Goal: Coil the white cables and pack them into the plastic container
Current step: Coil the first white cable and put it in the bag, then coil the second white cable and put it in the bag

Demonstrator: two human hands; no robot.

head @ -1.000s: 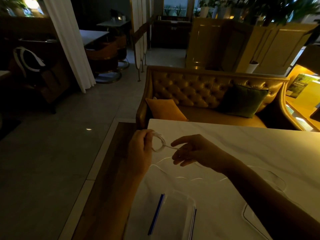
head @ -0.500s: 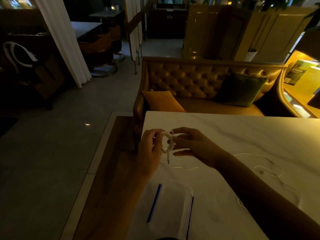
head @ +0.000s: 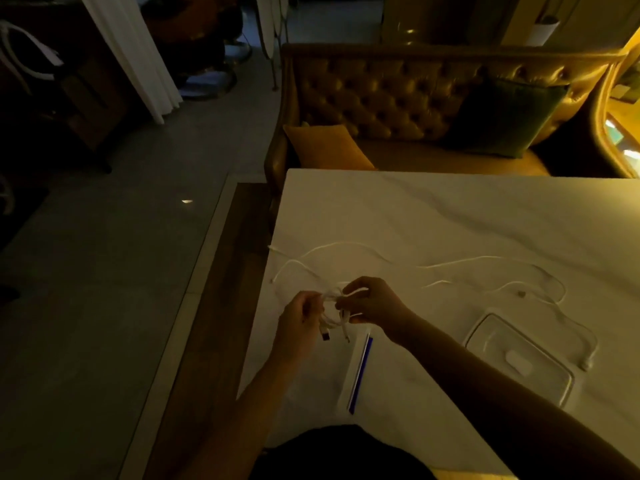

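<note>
Over the near left part of the white marble table point(head: 433, 216), my left hand point(head: 299, 322) and my right hand point(head: 372, 303) both grip a small coiled white cable point(head: 332, 313). Its two plug ends hang down below the coil. More loose white cables point(head: 346, 245) lie spread across the table beyond and to the right of my hands. A clear plastic container with a blue edge point(head: 360, 372) lies on the table just under my right wrist, partly hidden by my forearm. A clear lid point(head: 519, 358) lies to the right.
The table's left edge drops to a dark wooden strip and grey tiled floor. A tufted leather sofa point(head: 398, 95) with an orange cushion point(head: 325, 147) and a green cushion point(head: 509, 119) stands behind the table. The room is dim.
The view has tilted down, so more of the table, the loose cables and the lid show. My hands have come closer together on the coil, and both plug ends now hang below it.
</note>
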